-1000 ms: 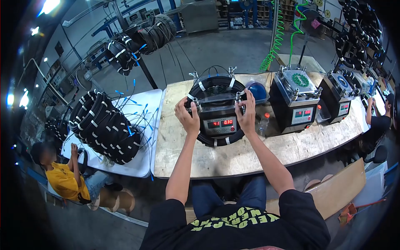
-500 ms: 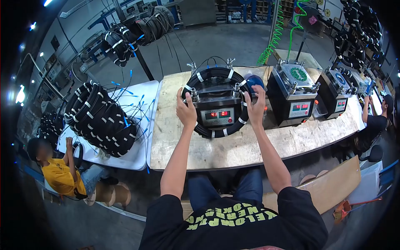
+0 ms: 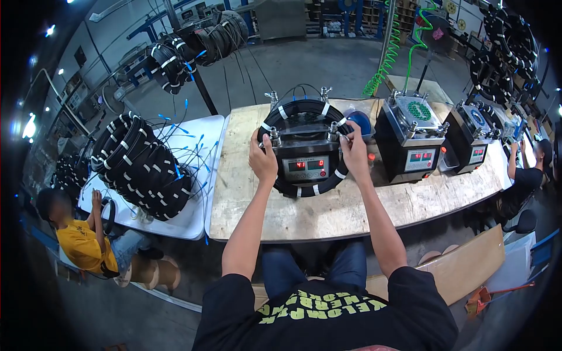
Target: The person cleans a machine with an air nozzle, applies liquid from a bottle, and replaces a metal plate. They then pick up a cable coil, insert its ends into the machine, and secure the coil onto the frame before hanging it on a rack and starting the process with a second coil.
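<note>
A black cable coil with white ties (image 3: 300, 190) stands around the front of a machine with a red digital display (image 3: 305, 166). My left hand (image 3: 263, 160) holds the coil's left side, fingers curled near a metal clamp knob. On the opposite side my right hand (image 3: 354, 153) grips the coil beside the right clamp knob, thumb and fingers closed on it. The display reads 41 and 0. Just behind my right hand lies a round blue object (image 3: 359, 123), partly hidden.
Two similar machines (image 3: 408, 140) (image 3: 473, 134) stand to the right on the wooden table (image 3: 246, 219). On the white table (image 3: 196, 225) at left, many black coils (image 3: 140, 169) are piled. A person in yellow (image 3: 88, 243) sits left; another person (image 3: 527, 175) is far right.
My right hand has closed from spread fingers onto the coil's right side. My left hand has stayed nearly in place. The display's right number has changed to 0.
</note>
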Tool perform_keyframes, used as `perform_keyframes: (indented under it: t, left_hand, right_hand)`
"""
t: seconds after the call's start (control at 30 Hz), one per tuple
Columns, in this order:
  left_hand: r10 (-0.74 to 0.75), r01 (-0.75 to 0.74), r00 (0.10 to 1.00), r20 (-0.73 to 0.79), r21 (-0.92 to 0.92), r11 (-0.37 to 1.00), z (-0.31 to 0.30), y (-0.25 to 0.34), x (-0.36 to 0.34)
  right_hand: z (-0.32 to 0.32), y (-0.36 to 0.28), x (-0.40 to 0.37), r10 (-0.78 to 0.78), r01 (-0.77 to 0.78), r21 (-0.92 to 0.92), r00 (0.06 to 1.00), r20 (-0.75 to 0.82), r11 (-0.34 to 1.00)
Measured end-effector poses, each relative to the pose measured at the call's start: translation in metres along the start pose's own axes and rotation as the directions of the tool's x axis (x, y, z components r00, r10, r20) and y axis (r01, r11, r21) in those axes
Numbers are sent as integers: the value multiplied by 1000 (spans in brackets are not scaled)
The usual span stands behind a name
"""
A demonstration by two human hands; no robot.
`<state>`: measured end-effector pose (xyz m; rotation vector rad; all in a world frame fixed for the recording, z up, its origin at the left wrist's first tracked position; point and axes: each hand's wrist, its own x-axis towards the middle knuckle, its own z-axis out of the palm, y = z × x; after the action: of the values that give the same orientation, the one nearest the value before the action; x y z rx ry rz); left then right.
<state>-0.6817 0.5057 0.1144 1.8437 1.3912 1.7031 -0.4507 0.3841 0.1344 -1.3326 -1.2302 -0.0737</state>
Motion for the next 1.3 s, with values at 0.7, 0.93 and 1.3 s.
perform_keyframes:
  t: [0.7,0.93,1.3]
  left_hand:
    - [-170,172,985,-27,137,975,-4,-12,-36]
    - [-106,112,993,-43,170,979,-2,-11,-37]
    - [-154,150,988,22,143,978,-3,-14,-31]
  right_hand:
    - [50,-25,-99,497,-505,-335,860,-115,795]
    - [52,-24,-101,487,-482,-410,867,-100,774]
    - [56,-19,-109,433,-438,-496,892,-132,750]
